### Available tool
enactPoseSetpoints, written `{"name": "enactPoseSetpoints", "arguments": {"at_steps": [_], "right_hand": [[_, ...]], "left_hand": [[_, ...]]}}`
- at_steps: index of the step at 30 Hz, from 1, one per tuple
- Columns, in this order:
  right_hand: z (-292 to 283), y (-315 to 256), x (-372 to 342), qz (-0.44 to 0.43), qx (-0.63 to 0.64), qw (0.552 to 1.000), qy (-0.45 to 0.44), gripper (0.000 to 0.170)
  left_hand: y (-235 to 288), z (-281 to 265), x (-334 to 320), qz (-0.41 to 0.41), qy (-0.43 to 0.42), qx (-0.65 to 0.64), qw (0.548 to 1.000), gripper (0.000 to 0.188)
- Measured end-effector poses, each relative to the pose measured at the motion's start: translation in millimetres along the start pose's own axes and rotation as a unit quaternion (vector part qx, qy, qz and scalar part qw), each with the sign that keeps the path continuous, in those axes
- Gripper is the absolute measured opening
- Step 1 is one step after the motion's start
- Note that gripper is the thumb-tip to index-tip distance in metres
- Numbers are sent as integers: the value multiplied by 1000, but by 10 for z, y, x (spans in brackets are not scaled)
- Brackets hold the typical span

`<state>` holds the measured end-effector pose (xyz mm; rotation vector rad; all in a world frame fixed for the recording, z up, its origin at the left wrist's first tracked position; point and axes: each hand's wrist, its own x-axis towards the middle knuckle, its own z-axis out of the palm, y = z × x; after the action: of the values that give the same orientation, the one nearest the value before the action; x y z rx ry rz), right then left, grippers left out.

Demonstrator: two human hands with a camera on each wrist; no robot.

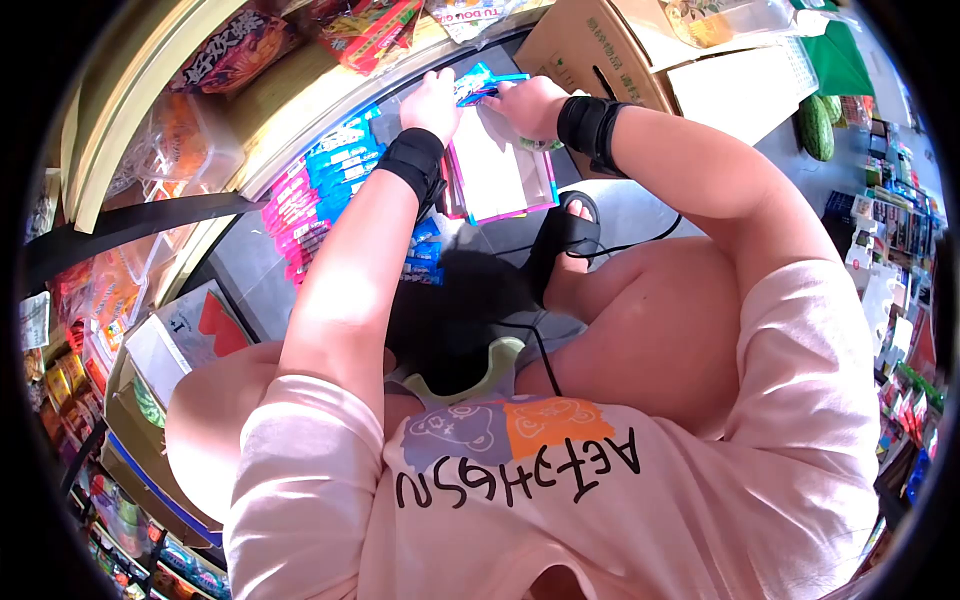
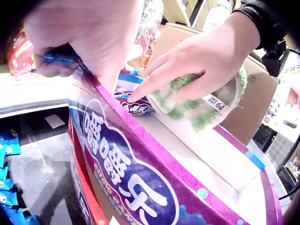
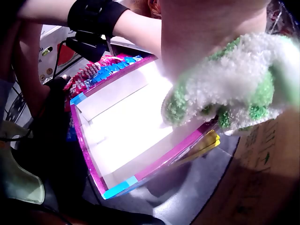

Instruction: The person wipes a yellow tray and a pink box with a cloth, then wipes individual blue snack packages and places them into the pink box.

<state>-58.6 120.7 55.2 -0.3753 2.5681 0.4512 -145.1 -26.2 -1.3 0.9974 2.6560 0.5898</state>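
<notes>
A display box with purple edges and a white inside lies between my hands. At its far end my left hand grips a small blue candy packet, mostly hidden in the curled fingers. My right hand holds a fuzzy green-and-white cloth with a small label, bunched under the palm over the box. Its index finger points down at purple and blue candy packets in the box's far end. In the right wrist view the cloth hangs over the box's rim, hiding the fingers.
Rows of blue candy packets and pink candy packets lie on the grey floor left of the box. A cardboard carton stands at the back right. Wooden shelving with snack bags runs along the left. A black cable crosses the floor.
</notes>
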Motion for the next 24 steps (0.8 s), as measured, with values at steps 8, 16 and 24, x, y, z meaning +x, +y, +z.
{"name": "enactPoseSetpoints", "arguments": {"at_steps": [8,16,24], "right_hand": [[121,51,-27,-41,59,997,-18,31],[93,26,56,-85,161,982,40,38],[269,100,101,-39,277,960,29,46]], "left_hand": [[-161,76,107,21,-1,-25,999,41],[-278,115,205,34,-17,-87,996,38],[-220,60,148,32,-20,-72,997,27]]}}
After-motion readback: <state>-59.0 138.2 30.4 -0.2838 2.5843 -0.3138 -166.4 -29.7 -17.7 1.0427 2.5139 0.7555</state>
